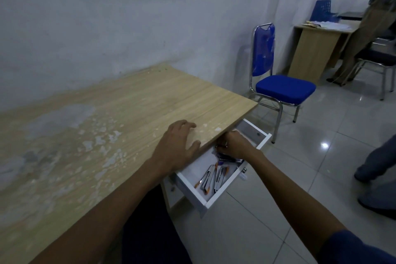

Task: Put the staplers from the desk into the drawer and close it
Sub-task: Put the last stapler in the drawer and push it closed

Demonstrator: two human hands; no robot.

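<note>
A white drawer (222,193) stands pulled out under the right end of the wooden desk (128,109). Several metal staplers with orange tips (212,178) lie inside it near the front. My right hand (234,146) reaches into the back of the drawer, fingers curled down onto a dark stapler (227,159) lying there; the grip itself is partly hidden by the desk edge. My left hand (177,146) rests flat on the desk top near its front edge, fingers spread, holding nothing. No stapler shows on the desk top.
A blue padded chair (276,83) stands just beyond the desk's right end. A second desk (317,49) with papers and a blue tray is at the back right, with a person standing by it. Another person's leg (377,161) is at the right on the tiled floor.
</note>
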